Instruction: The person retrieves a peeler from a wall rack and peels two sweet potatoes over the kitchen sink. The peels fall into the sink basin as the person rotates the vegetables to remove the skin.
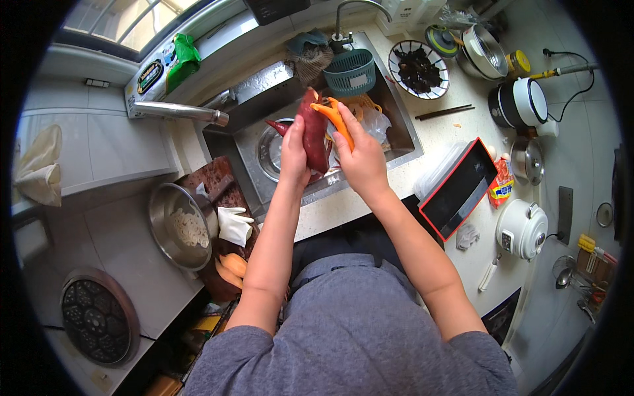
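Above the sink, my left hand grips a long red-skinned sweet potato. A small pale patch shows at its far end, where the skin is off. My right hand holds an orange peeler by its handle, with the peeler's head against the upper part of the sweet potato. Below them in the sink is a round steel bowl, and the tip of another red sweet potato sticks out over it. Behind the peeler lie a yellow basket and a clear plastic bag.
A teal strainer basket hangs under the faucet. To the left stand a steel bowl of pale slices, a white glove and peeled sweet potatoes. On the right are a plate of dark food, chopsticks and a red-rimmed black tray.
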### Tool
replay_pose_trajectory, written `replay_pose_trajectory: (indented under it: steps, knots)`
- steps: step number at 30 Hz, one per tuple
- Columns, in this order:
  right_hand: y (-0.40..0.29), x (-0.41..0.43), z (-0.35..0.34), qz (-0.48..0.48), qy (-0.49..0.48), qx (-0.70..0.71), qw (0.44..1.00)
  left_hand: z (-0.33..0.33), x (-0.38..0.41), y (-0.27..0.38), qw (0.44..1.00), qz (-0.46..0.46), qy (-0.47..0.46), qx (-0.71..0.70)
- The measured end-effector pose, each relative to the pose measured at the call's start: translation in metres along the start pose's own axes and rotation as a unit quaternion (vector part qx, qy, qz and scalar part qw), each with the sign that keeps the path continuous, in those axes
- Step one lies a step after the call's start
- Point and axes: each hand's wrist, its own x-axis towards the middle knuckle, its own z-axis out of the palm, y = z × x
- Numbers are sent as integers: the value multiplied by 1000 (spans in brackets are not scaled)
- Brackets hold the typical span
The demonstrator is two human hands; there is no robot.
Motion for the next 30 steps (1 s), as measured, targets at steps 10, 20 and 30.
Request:
replay_pose_trajectory:
  steps: [10, 20, 30]
  knots:
    - [35, -55, -2, 41, -24, -42, 998, 1, 69, -16, 991, -12, 59, -118]
    - [45, -30, -16, 38, 8, 42, 998, -27, 56, -3, 983, -93, -103, -123]
    - [18, 42, -4, 47, -22, -47, 998, -24, 16, -27, 941, -169, -173, -238]
